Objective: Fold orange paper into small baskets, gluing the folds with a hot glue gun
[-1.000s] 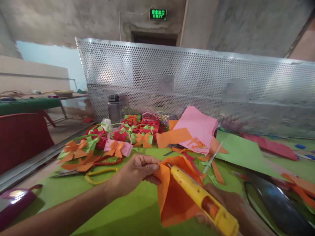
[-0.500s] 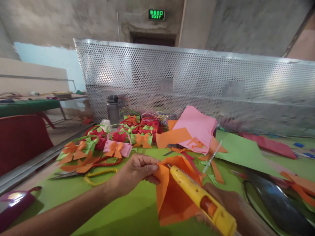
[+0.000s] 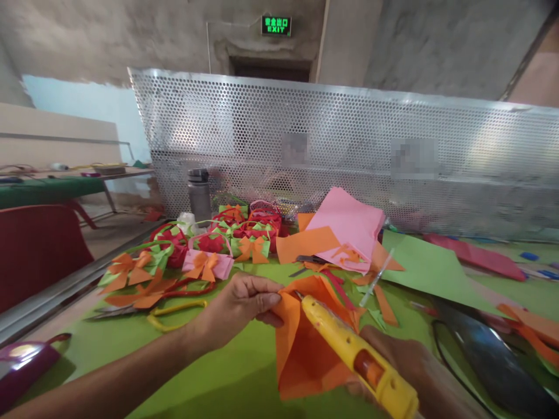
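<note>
My left hand (image 3: 251,299) pinches the upper left edge of a folded orange paper piece (image 3: 308,355) between thumb and fingers. My right hand (image 3: 393,355) is wrapped round a yellow glue gun (image 3: 358,355), partly hidden behind it. The gun's metal tip lies at the top of the orange paper, just right of my left fingertips. Beyond my left hand, yellow-handled scissors (image 3: 161,322) and a pair with red handles (image 3: 192,288) rest on the green table cover (image 3: 209,378).
Small paper bags with bows (image 3: 208,265) and a grey bottle (image 3: 200,195) stand behind. Pink sheets (image 3: 345,224), a green sheet (image 3: 432,270) and orange scraps spread rightward. A dark phone-like object (image 3: 498,355) lies at right, a purple object (image 3: 30,366) at left. A perforated metal panel (image 3: 340,139) rises behind.
Almost nothing differs. The view has shifted very slightly; both hands keep their hold, and the glue gun's tip stays at the same part of the orange paper.
</note>
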`<state>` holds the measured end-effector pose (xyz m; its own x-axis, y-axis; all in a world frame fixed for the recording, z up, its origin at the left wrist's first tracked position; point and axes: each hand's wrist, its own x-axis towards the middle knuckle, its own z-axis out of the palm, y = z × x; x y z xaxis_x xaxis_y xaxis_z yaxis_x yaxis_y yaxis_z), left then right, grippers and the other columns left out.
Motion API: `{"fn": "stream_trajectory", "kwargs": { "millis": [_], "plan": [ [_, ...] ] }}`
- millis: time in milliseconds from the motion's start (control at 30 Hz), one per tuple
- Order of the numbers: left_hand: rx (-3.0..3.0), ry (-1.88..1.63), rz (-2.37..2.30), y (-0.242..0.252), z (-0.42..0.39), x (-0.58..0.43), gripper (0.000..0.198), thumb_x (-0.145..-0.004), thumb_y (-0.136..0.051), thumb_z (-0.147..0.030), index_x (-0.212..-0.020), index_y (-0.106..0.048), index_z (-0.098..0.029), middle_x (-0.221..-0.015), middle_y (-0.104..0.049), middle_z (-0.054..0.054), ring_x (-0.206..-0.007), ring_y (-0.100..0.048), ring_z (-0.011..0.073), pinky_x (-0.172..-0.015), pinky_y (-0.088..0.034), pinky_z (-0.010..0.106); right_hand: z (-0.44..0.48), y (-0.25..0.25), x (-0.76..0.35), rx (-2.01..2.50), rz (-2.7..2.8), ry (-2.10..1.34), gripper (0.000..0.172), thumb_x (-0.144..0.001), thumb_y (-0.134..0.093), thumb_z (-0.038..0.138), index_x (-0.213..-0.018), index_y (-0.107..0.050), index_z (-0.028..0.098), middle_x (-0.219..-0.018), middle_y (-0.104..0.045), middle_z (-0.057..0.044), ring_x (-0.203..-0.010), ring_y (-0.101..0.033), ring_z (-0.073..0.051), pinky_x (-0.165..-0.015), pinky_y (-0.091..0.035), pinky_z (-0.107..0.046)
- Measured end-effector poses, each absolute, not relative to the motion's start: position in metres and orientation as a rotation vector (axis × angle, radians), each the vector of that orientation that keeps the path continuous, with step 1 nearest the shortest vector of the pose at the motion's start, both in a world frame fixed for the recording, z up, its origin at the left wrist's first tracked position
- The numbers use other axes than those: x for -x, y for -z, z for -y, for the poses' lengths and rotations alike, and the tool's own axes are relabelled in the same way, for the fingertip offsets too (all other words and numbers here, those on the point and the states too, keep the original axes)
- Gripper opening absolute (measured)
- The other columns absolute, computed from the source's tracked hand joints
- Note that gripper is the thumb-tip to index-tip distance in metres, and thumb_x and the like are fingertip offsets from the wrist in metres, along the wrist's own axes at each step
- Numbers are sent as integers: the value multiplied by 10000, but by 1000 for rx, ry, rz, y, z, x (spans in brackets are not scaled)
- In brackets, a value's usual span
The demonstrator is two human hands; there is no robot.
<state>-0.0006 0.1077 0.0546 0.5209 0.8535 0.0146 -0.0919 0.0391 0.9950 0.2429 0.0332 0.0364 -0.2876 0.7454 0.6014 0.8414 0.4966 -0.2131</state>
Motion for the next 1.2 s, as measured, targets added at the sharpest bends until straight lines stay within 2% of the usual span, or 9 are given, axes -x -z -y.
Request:
{"fn": "stream_trajectory", "kwargs": {
  "millis": [267, 433, 600, 700, 900, 1000, 1067, 1200],
  "plan": [
    [-1335, -811, -732, -56, -106, -2, 290, -691, -721, -329, -908, -725, -137, -796, -730, 72, -662, -672, 152, -666, -565, 254, -33, -39, -241, 1255, 2062, 301, 304, -836, -375, 468, -629, -328, 250, -381, -448, 95, -256, -397, -108, -343, -171, -232],
    [-1335, -839, -768, -56, -107, -1, 275, -683, -725, -339, -863, -728, -131, -805, -730, 77, -666, -679, 163, -663, -568, 263, -33, -39, -242, 1341, 2142, 397, 234, -781, -422, 426, -631, -360, 258, -373, -454, 91, -246, -427, -134, -346, -158, -241],
    [-1313, -859, -745, -57, -107, -1, 249, -673, -735, -335, -822, -731, -136, -806, -730, 66, -648, -674, 147, -657, -565, 250, -32, -38, -239, 1374, 2118, 452, 280, -822, -337, 432, -606, -378, 259, -363, -455, 76, -244, -431, -143, -347, -154, -252],
    [-1315, -845, -749, -56, -107, -2, 250, -678, -731, -331, -818, -725, -124, -791, -727, 67, -647, -673, 148, -656, -561, 250, -32, -38, -238, 1356, 2119, 410, 245, -809, -360, 391, -605, -364, 256, -367, -458, 79, -250, -443, -139, -348, -169, -247],
    [-1313, -847, -757, -57, -107, -2, 256, -671, -736, -331, -812, -710, -119, -764, -719, 62, -642, -668, 147, -651, -559, 258, -33, -39, -242, 1334, 2171, 400, 216, -690, -524, 389, -633, -364, 255, -397, -478, 101, -267, -444, -126, -351, -173, -227],
    [-1279, -874, -749, -57, -107, -2, 252, -657, -745, -336, -786, -702, -124, -754, -710, 46, -643, -663, 143, -651, -559, 262, -33, -38, -242, 1292, 2135, 364, 203, -775, -451, 371, -634, -368, 250, -396, -468, 96, -271, -432, -111, -357, -173, -230],
    [-1282, -866, -738, -57, -107, -2, 252, -654, -748, -336, -783, -702, -126, -735, -704, 34, -630, -657, 129, -651, -556, 250, -33, -38, -241, 1278, 2107, 324, 263, -823, -410, 410, -622, -371, 245, -388, -448, 90, -270, -412, -103, -355, -163, -233],
    [-1333, -836, -733, -56, -107, -3, 253, -671, -737, -326, -809, -701, -117, -761, -707, 46, -664, -659, 132, -682, -554, 255, -32, -38, -241, 1270, 2085, 178, 360, -797, -442, 537, -612, -377, 235, -406, -457, 82, -283, -399, -93, -353, -146, -233]
  ]
}}
